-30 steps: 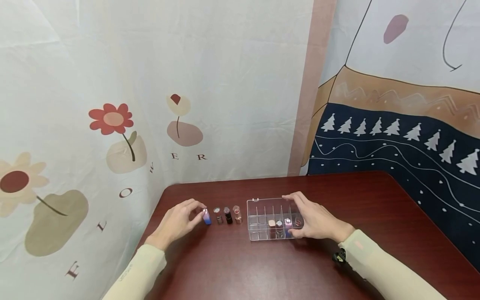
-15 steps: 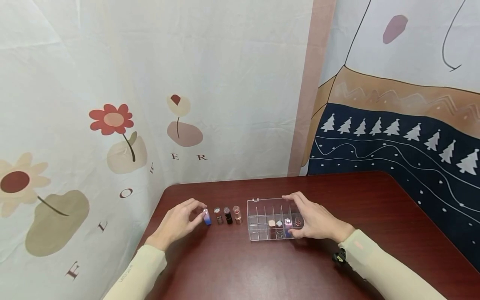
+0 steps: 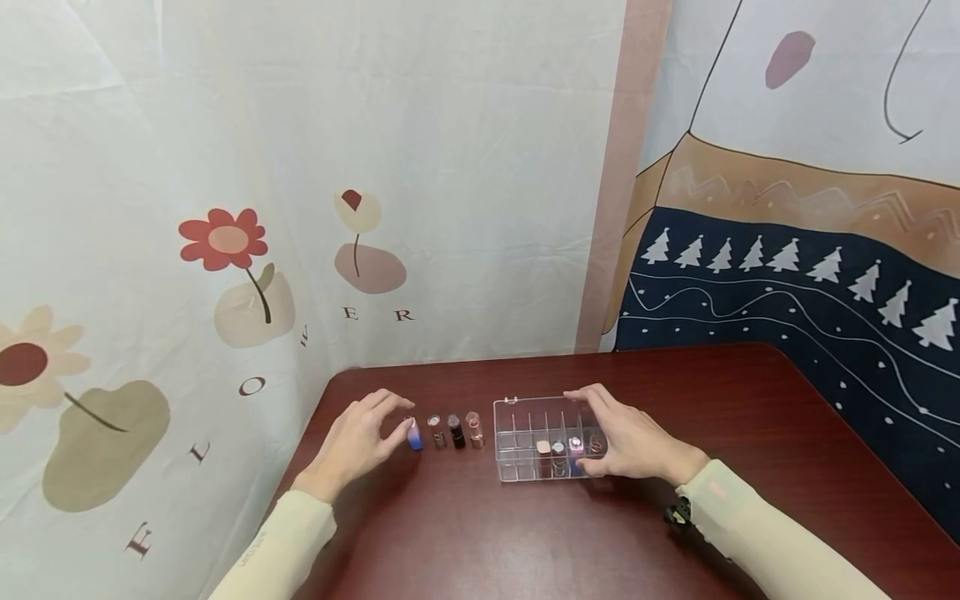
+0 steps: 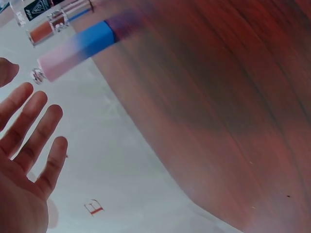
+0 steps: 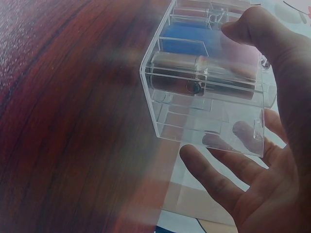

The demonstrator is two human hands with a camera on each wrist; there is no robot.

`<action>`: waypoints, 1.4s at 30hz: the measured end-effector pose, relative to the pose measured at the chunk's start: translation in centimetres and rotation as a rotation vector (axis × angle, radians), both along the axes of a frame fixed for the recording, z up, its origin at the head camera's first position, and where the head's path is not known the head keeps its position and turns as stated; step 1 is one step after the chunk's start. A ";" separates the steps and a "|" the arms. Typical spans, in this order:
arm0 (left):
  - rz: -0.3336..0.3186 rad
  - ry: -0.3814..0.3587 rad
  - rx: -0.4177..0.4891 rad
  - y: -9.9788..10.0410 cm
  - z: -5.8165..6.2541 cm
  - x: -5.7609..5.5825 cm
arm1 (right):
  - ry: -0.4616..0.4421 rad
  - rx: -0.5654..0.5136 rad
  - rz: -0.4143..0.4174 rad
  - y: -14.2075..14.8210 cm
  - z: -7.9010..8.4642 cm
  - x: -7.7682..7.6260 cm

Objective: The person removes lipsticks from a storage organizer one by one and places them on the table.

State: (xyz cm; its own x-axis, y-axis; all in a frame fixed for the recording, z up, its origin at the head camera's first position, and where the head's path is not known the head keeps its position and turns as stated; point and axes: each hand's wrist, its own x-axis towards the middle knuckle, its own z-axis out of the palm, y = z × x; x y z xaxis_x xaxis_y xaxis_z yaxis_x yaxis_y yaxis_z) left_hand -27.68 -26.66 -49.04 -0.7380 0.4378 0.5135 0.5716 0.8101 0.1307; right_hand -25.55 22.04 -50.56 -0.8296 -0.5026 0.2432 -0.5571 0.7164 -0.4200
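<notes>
Only our left wrist view plainly shows our relaxed left hand [image 4: 22, 189] off the tube [image 4: 77, 51]; our right hand [image 3: 637, 440] grips the organizer [image 3: 513, 454]; the backdrop [image 3: 487, 208] spells FLOWER.

left hand [image 3: 356, 438] | fingers lifted, spread slightly wider | now off pink-and-blue tube [image 3: 416, 436]

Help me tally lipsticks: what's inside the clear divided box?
The clear divided box shows four: a beige-topped lipstick, a silvery-topped lipstick, a pink-and-blue lipstick and, rightmost, a reddish lipstick. In the head view, the right grip hides the reddish lipstick's lower part.
</notes>
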 end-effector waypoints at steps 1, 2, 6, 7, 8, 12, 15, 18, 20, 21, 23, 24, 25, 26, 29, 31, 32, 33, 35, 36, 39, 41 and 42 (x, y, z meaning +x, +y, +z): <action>-0.006 0.017 -0.002 0.2 0.1 0.0 | -0.001 0.001 0.000 0.0 0.0 0.0; -0.013 0.034 -0.002 0.4 0.3 0.0 | -0.002 0.002 -0.001 0.0 0.0 0.0; -0.033 0.086 -0.005 1.4 0.9 0.1 | -0.007 0.004 0.000 -0.1 0.0 -0.1; -0.040 0.095 -0.003 1.6 1.1 0.2 | -0.008 0.004 0.001 -0.1 0.0 -0.1; -0.047 0.100 -0.001 1.9 1.3 0.2 | -0.009 0.002 0.002 -0.1 0.1 -0.1; -0.067 0.108 0.002 3.0 1.8 0.4 | -0.008 0.001 0.004 -0.1 0.2 -0.1; -0.095 0.125 0.004 3.8 2.0 0.5 | -0.004 0.006 0.005 -0.2 0.2 -0.1; -0.124 0.148 0.004 4.6 2.0 0.7 | -0.005 0.012 0.009 -0.2 0.2 -0.1; -0.136 0.152 0.005 5.1 2.0 0.8 | -0.011 0.019 0.014 -0.1 0.4 -0.1; -0.139 0.150 0.005 5.4 2.0 0.8 | -0.013 0.021 0.016 -0.1 0.4 -0.1; -0.147 0.143 0.006 5.9 2.1 0.8 | -0.016 0.027 0.021 0.0 0.5 -0.1; -0.153 0.140 0.008 6.2 2.1 0.8 | -0.016 0.029 0.024 0.1 0.6 -0.1; -0.159 0.138 0.010 6.5 2.1 0.8 | -0.016 0.031 0.026 0.2 0.6 -0.1; -0.167 0.135 0.014 6.8 2.1 0.8 | -0.016 0.030 0.029 0.3 0.7 -0.1; -0.198 0.139 0.024 7.7 2.1 0.8 | -0.012 0.034 0.037 0.5 0.7 -0.2; -0.215 0.147 0.028 8.3 2.0 0.8 | -0.011 0.036 0.043 0.7 0.8 -0.1; -0.219 0.150 0.026 8.5 2.0 0.8 | -0.010 0.039 0.046 0.8 0.8 -0.1; -0.224 0.155 0.022 8.8 1.9 0.8 | -0.009 0.043 0.047 0.8 0.8 -0.1; -0.228 0.154 0.014 9.3 1.8 0.9 | -0.007 0.048 0.049 1.0 0.9 0.0; -0.230 0.154 0.011 9.6 1.8 1.0 | -0.005 0.051 0.049 1.1 1.0 0.1; -0.237 0.143 -0.003 10.4 1.8 1.1 | 0.003 0.053 0.045 1.4 1.1 0.2; -0.242 0.141 -0.013 10.9 1.8 1.2 | 0.010 0.048 0.044 1.6 1.2 0.2; -0.246 0.141 -0.017 11.2 1.8 1.2 | 0.013 0.046 0.044 1.6 1.2 0.2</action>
State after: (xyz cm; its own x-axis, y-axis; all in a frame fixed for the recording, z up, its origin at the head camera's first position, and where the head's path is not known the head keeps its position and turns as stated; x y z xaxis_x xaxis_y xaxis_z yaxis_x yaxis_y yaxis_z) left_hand -26.44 -15.49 -47.22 -0.5306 0.6044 0.5943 0.7627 0.6463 0.0236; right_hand -25.32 23.66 -49.36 -0.8035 -0.5492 0.2296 -0.5935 0.7097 -0.3795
